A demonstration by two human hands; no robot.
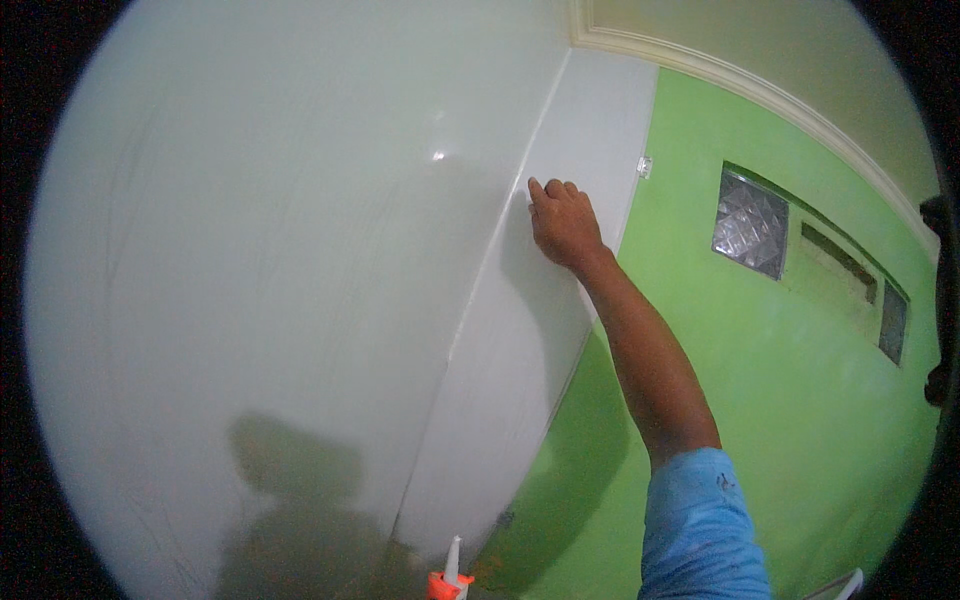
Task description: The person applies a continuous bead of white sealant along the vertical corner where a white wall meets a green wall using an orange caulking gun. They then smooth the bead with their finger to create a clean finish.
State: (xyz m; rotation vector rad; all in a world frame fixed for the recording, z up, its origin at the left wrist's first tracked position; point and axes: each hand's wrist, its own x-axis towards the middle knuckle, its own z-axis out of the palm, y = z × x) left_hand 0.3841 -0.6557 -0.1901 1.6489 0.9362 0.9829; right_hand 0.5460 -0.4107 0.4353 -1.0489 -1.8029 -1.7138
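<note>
My right hand (567, 222) is raised against the wall, its arm reaching up from the lower right in a blue sleeve (703, 525). The fingers are curled, with the index fingertip at the seam between a wide glossy white panel (300, 250) and a narrow white strip (500, 410). What lies under the fingers is hidden. A raised white bead (500, 225) runs along the upper seam; lower down, the seam shows as a thin dark line. At the bottom edge, a white nozzle with an orange collar (452, 577) points upward. My left hand is out of sight.
Right of the strip stands a green wall (680, 400) with a patterned glass pane (750, 220) and recessed openings. A small fitting (645, 167) sits at the strip's edge. Cream moulding (740, 82) borders the ceiling. A dark shape (938, 300) stands at the far right rim.
</note>
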